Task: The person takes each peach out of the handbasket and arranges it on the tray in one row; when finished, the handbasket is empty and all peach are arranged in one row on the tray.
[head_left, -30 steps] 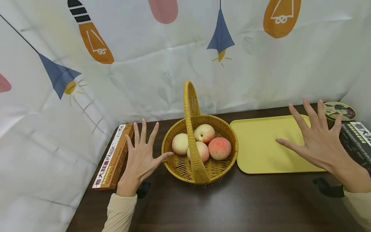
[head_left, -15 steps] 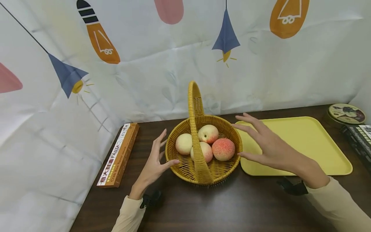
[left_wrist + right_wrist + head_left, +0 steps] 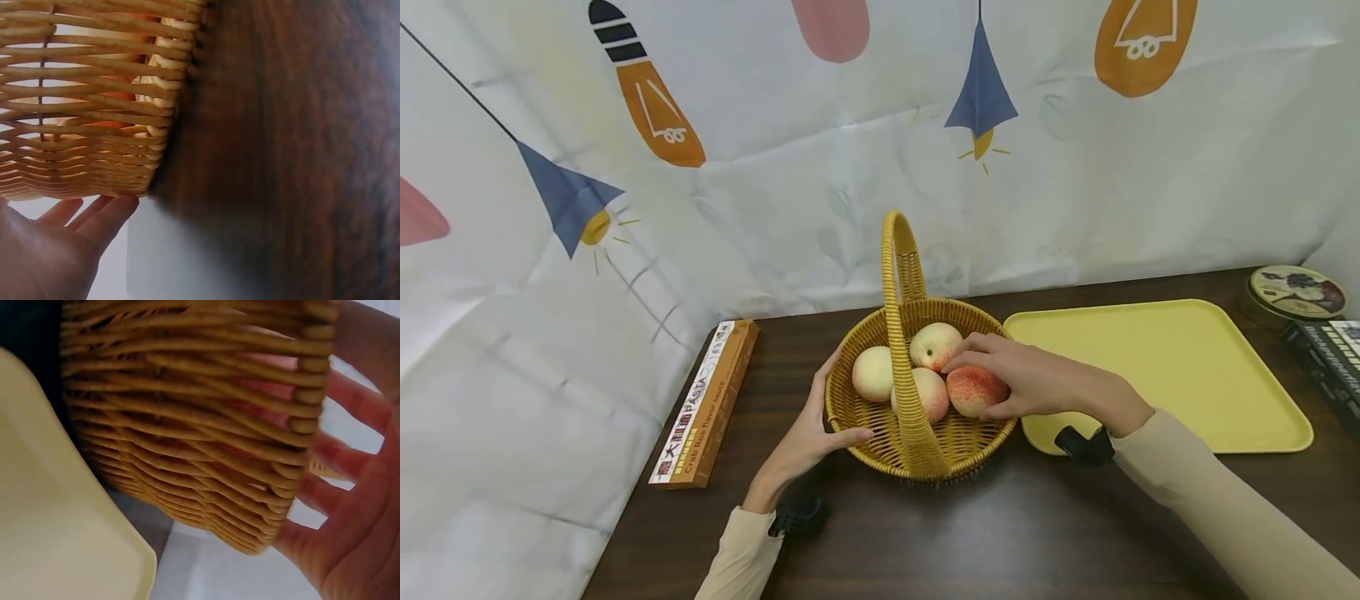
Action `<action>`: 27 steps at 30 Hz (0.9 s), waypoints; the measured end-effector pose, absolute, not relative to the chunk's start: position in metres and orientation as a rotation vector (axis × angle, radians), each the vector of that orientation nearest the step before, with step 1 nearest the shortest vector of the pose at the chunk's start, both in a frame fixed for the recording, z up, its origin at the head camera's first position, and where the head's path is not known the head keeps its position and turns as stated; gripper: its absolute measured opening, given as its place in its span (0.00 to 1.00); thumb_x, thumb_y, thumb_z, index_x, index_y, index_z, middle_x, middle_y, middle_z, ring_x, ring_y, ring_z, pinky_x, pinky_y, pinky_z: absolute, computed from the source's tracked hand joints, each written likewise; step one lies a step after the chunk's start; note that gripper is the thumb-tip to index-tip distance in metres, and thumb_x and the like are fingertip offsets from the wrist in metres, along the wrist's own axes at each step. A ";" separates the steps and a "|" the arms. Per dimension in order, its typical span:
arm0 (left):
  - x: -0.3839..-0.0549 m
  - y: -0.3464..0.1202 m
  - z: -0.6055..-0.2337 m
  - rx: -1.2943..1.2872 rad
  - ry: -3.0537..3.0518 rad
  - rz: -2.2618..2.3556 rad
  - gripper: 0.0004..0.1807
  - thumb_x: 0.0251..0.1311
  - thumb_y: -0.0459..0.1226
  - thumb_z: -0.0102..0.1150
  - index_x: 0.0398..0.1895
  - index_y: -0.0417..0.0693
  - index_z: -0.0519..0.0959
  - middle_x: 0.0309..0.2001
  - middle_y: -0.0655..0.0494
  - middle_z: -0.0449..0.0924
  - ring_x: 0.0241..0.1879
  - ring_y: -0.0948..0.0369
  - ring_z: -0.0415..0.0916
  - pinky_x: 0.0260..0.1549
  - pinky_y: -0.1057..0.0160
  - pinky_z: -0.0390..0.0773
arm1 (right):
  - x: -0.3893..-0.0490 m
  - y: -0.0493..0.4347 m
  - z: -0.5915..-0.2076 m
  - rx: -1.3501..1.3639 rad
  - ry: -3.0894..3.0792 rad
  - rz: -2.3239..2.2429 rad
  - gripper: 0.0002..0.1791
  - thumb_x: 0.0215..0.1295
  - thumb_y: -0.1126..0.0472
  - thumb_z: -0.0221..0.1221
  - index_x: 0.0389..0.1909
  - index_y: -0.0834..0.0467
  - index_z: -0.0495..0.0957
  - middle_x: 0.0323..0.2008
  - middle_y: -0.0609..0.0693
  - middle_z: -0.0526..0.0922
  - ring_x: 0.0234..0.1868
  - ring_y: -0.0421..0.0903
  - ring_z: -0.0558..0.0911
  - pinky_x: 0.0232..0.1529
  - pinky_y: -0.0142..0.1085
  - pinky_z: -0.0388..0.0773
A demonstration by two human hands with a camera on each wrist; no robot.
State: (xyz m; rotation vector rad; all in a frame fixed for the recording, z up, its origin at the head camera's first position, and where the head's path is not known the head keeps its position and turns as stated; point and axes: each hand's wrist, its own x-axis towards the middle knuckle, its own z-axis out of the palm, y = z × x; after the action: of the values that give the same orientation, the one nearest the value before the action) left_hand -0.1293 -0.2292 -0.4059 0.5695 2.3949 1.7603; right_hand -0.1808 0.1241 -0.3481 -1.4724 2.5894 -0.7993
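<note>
My right grip (image 3: 1033, 379) is partly closed about the red peach (image 3: 972, 392), which lies at the right inside the basket (image 3: 966, 450): fingers over its far side, thumb at the near side. My left grip (image 3: 808, 437) is spread wide, touching the left rim but not clasping it, I think to keep the basket steady on the surface (image 3: 985, 533). The handle (image 3: 892, 321) stands up between my two hands, so the right side seems the freer way to this peach. Three paler peaches (image 3: 873, 373) lie close by and leave my fingertips little room. Further right are a yellow tray (image 3: 1165, 375), a tin (image 3: 1300, 293) and a black box (image 3: 1333, 358); a pasta box (image 3: 703, 408) lies to the left, apart from my hand.
</note>
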 end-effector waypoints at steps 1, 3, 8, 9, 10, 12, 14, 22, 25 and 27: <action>-0.130 -0.229 -0.406 0.570 2.385 1.766 0.64 0.59 0.44 0.78 0.86 0.61 0.39 0.84 0.52 0.39 0.79 0.48 0.52 0.70 0.58 0.64 | -0.183 0.123 -0.349 -1.469 2.578 -0.783 0.30 0.56 0.64 0.77 0.61 0.55 0.80 0.59 0.51 0.76 0.60 0.52 0.76 0.57 0.50 0.78; -0.130 -0.229 -0.407 0.571 2.373 1.772 0.64 0.59 0.44 0.78 0.86 0.63 0.38 0.84 0.53 0.38 0.79 0.48 0.51 0.68 0.65 0.64 | -0.186 0.121 -0.351 -1.468 2.554 -0.768 0.29 0.55 0.66 0.77 0.58 0.55 0.81 0.58 0.52 0.76 0.59 0.52 0.76 0.58 0.51 0.78; -0.132 -0.229 -0.409 0.571 2.355 1.782 0.64 0.59 0.45 0.78 0.86 0.65 0.38 0.84 0.53 0.38 0.79 0.48 0.52 0.67 0.66 0.64 | -0.193 0.117 -0.354 -1.467 2.517 -0.772 0.28 0.52 0.67 0.78 0.56 0.55 0.81 0.58 0.54 0.75 0.57 0.53 0.77 0.57 0.51 0.78; -0.132 -0.229 -0.409 0.569 2.352 1.784 0.64 0.59 0.45 0.77 0.86 0.65 0.38 0.84 0.53 0.38 0.79 0.48 0.52 0.67 0.66 0.64 | -0.193 0.116 -0.355 -1.467 2.516 -0.775 0.28 0.52 0.67 0.78 0.55 0.55 0.81 0.58 0.54 0.75 0.56 0.53 0.78 0.56 0.51 0.78; -0.132 -0.229 -0.409 0.567 2.353 1.783 0.64 0.59 0.45 0.77 0.86 0.65 0.38 0.84 0.53 0.38 0.79 0.48 0.52 0.67 0.66 0.64 | -0.194 0.116 -0.356 -1.460 2.515 -0.780 0.29 0.51 0.66 0.79 0.55 0.55 0.81 0.58 0.54 0.74 0.56 0.53 0.78 0.56 0.50 0.79; -0.133 -0.229 -0.410 0.565 2.353 1.784 0.64 0.59 0.45 0.77 0.86 0.64 0.38 0.84 0.53 0.38 0.78 0.48 0.53 0.67 0.66 0.65 | -0.195 0.116 -0.357 -1.457 2.512 -0.792 0.29 0.51 0.66 0.79 0.55 0.54 0.82 0.59 0.53 0.75 0.56 0.52 0.79 0.56 0.50 0.79; -0.133 -0.229 -0.410 0.565 2.355 1.783 0.64 0.59 0.45 0.77 0.86 0.64 0.38 0.84 0.53 0.39 0.78 0.48 0.53 0.68 0.63 0.64 | -0.195 0.117 -0.358 -1.459 2.504 -0.820 0.29 0.50 0.66 0.78 0.55 0.53 0.82 0.59 0.52 0.75 0.57 0.52 0.78 0.56 0.49 0.78; -0.134 -0.228 -0.411 0.572 2.359 1.784 0.63 0.59 0.44 0.77 0.86 0.62 0.39 0.84 0.54 0.38 0.79 0.49 0.52 0.72 0.41 0.57 | -0.195 0.124 -0.353 -1.457 2.500 -0.999 0.31 0.49 0.65 0.76 0.57 0.50 0.82 0.57 0.47 0.77 0.55 0.47 0.76 0.52 0.47 0.79; -0.133 -0.229 -0.411 0.575 2.362 1.781 0.63 0.59 0.44 0.77 0.86 0.63 0.39 0.84 0.54 0.38 0.79 0.49 0.52 0.72 0.44 0.57 | -0.194 0.135 -0.340 -1.460 2.532 -1.079 0.32 0.49 0.65 0.77 0.58 0.48 0.82 0.57 0.45 0.77 0.57 0.45 0.76 0.51 0.46 0.80; -0.132 -0.230 -0.411 0.566 2.368 1.775 0.63 0.60 0.44 0.77 0.86 0.63 0.39 0.84 0.54 0.38 0.79 0.49 0.52 0.72 0.49 0.59 | -0.194 0.146 -0.328 -1.474 2.559 -1.124 0.34 0.48 0.66 0.78 0.59 0.49 0.82 0.57 0.44 0.78 0.57 0.44 0.76 0.51 0.44 0.80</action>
State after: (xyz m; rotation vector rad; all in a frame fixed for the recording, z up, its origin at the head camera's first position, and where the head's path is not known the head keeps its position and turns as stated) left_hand -0.1322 -0.2300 -0.4108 0.5665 2.3682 1.7750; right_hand -0.1942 0.1458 -0.3285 -1.4738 2.5593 -1.1243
